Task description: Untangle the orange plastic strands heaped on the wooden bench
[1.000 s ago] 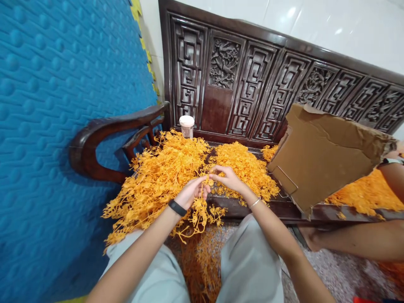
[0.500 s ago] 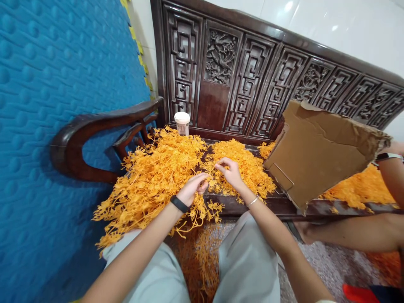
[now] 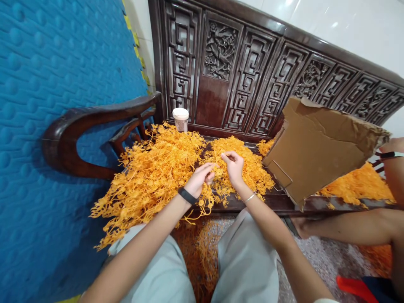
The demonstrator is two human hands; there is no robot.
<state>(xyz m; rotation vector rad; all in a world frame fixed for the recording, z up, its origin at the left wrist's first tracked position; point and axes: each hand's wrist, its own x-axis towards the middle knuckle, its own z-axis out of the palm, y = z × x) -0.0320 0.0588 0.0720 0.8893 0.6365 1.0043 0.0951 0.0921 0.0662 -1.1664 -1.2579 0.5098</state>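
My left hand (image 3: pixel 199 180), with a black wristband, is closed, thumb and finger pinching an orange plastic sprig (image 3: pixel 218 171) whose small flower-like ends show at the fingertips. Just right of it, my right hand (image 3: pixel 235 169) has thumb and forefinger pressed together; anything between them is too small to make out. A large heap of branched orange sprigs (image 3: pixel 151 176) lies under and left of my left hand, spilling over my lap. Behind my right hand is a pile of loose small orange pieces (image 3: pixel 252 168) on the dark wooden bench (image 3: pixel 280 203).
A white-lidded tub (image 3: pixel 181 120) stands at the carved bench back (image 3: pixel 213 101). A cardboard piece (image 3: pixel 322 147) leans at the right, with another orange pile (image 3: pixel 362 185) behind it. Another person's arm (image 3: pixel 393 158) and leg (image 3: pixel 353 229) are at the far right. The curved armrest (image 3: pixel 59 143) is left.
Both hands have shifted slightly right and up, with the sprig in my left hand. My right hand has pulled a little farther from the left fingertips. The view has shifted slightly.
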